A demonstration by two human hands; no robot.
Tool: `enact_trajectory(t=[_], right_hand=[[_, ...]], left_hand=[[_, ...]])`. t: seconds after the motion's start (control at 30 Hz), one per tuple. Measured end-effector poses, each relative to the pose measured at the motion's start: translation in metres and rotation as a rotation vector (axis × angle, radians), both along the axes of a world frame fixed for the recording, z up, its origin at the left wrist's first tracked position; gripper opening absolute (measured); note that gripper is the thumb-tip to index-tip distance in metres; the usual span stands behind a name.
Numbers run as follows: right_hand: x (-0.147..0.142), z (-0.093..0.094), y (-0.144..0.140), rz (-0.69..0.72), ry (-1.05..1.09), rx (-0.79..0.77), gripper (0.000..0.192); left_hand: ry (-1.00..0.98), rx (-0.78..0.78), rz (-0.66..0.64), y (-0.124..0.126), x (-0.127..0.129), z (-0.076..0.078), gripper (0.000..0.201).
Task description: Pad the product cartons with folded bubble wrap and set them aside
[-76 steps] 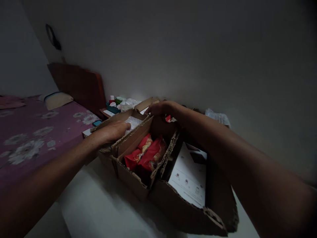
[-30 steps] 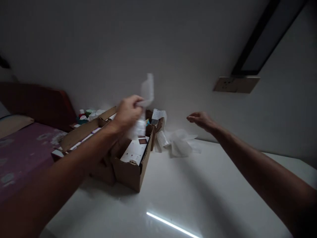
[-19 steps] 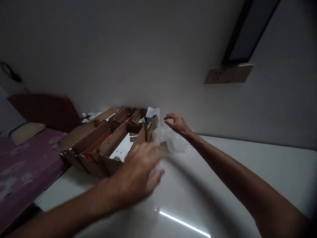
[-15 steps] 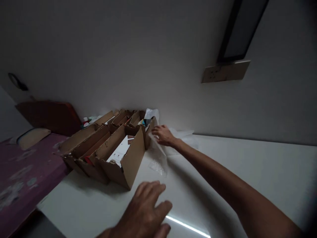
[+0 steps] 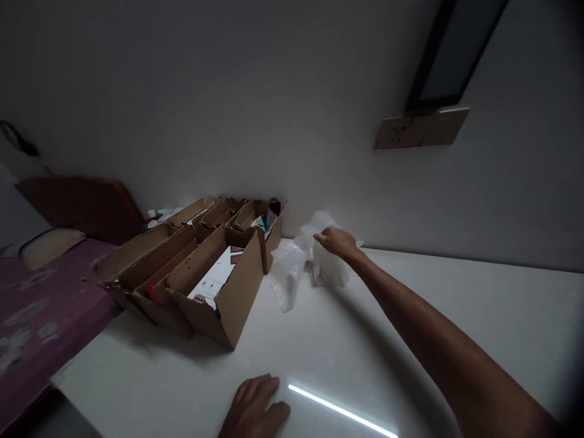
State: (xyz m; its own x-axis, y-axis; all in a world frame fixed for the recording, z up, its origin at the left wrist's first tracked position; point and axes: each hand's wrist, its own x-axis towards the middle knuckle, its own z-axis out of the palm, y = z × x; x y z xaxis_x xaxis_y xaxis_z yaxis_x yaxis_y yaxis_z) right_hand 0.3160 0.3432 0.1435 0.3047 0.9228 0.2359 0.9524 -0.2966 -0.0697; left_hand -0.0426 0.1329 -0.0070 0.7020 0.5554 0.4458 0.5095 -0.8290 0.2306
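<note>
room: dim, white table (image 5: 410, 316) pushed against a plain wall, bed with purple cover (image 5: 31, 292) off its left end
boxes: row of open cardboard boxes (image 5: 196, 261) at the table's left-rear corner, papers and small packets inside
wrap: crumpled bubble wrap (image 5: 285, 274) lies just right of the boxes, more clear plastic (image 5: 328, 267) bunched beside it by the wall
right hand: my right hand (image 5: 337, 242) is stretched out to the plastic, fingers curled on the top of the bunch; looks like a loose pinch, can't tell how firm
left hand: my left hand (image 5: 255, 407) is flat on the table near me, fingers spread, holding nothing
risk 1: plastic is thin and slack, so a light pinch may lift only one layer and the rest slides off
risk 2: the wrap touches the bunch, may drag along and snag the nearest box edge
risk 3: poor light, edges of clear film hard to judge, easy to miss the grab
</note>
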Motion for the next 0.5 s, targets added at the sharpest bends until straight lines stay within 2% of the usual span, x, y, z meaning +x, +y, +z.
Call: enact_trajectory(t=[0.07,0.13,0.17,0.23,0.33,0.4,0.47,0.5], right_hand=[[0.011,0.01,-0.016,-0.024,0.002,0.047,0.04],[0.014,0.017,-0.035,-0.048,-0.031,0.121,0.04],[0.01,0.018,-0.045,-0.036,-0.057,0.16,0.04],[-0.01,0.011,-0.062,0.077,-0.113,0.216,0.04],[-0.059,-0.018,-0.072,0.44,-0.18,0.211,0.039],[-0.082,-0.044,-0.068,0.698,-0.239,0.163,0.048],[-0.084,-0.065,-0.056,0.782,-0.284,0.127,0.046],[-0.077,-0.071,-0.048,0.758,-0.294,0.121,0.038]], left_hand=[[0.025,-0.028,-0.071,0.005,-0.003,0.003,0.026],[0.042,-0.055,-0.112,0.008,-0.005,0.005,0.026],[0.047,-0.07,-0.122,0.007,-0.004,0.005,0.026],[0.032,-0.095,-0.094,0.004,0.0,0.006,0.024],[-0.029,-0.124,0.0,-0.004,0.012,0.005,0.025],[-0.078,-0.126,0.048,-0.007,0.02,0.005,0.025],[-0.109,-0.094,0.042,-0.007,0.024,0.004,0.025],[-0.125,-0.062,0.037,-0.007,0.025,0.004,0.025]])
